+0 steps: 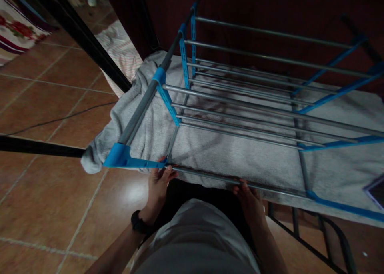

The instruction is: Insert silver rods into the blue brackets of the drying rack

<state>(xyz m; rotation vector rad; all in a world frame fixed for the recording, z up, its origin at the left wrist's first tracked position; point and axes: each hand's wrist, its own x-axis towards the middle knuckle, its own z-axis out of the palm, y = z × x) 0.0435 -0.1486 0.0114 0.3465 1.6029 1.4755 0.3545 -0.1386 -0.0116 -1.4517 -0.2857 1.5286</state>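
A rack of grey metal tubes with blue plastic brackets (172, 106) lies on a grey blanket (222, 150). Its near long tube (207, 175) runs across in front of my body. My left hand (159, 180), with a dark watch on the wrist, has its fingers closed round the left end of that tube, where it meets a blue corner bracket (132, 159). Further right, my right hand (247, 194) grips the same tube near its middle, thumb on top and fingers partly hidden below.
Black metal bars (42, 146) stand at the left over a brown tiled floor (36, 202). A thin dark cable (60, 119) crosses the tiles. Behind the rack rises a dark red surface (255, 10). A black curved metal frame (339, 234) sits below the blanket's edge at the right.
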